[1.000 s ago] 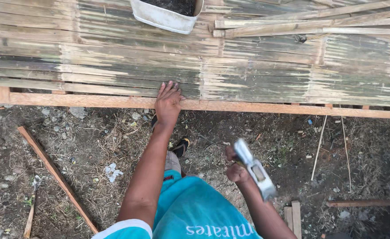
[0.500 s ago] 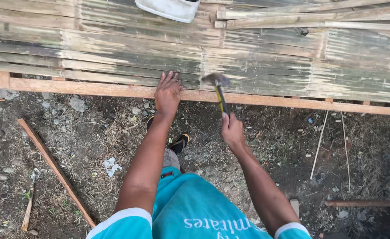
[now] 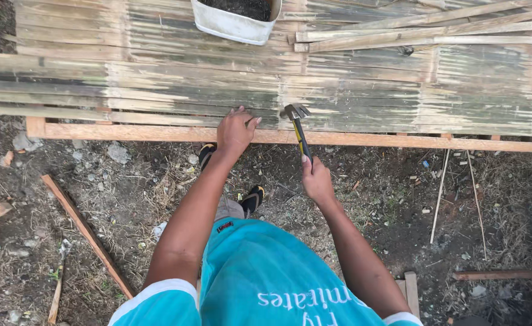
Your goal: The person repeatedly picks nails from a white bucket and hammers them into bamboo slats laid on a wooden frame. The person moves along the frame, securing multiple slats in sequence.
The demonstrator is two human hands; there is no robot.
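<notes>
Support: flattened bamboo panel point(image 3: 350, 90), weathered grey-green, spanning the far half of the view, edged along its near side by a pale wooden rail point(image 3: 157, 133). On the panel: white rectangular tub point(image 3: 233, 25) holding dark soil, far centre; loose bamboo slats point(image 3: 423, 33), far right. Near side: bare dirt ground point(image 3: 127, 181) with dry grass and small stones. On it: reddish wooden strip point(image 3: 85, 232) lying diagonally at left, thin sticks point(image 3: 438, 193) at right, a short wood piece point(image 3: 504, 274) at near right.
</notes>
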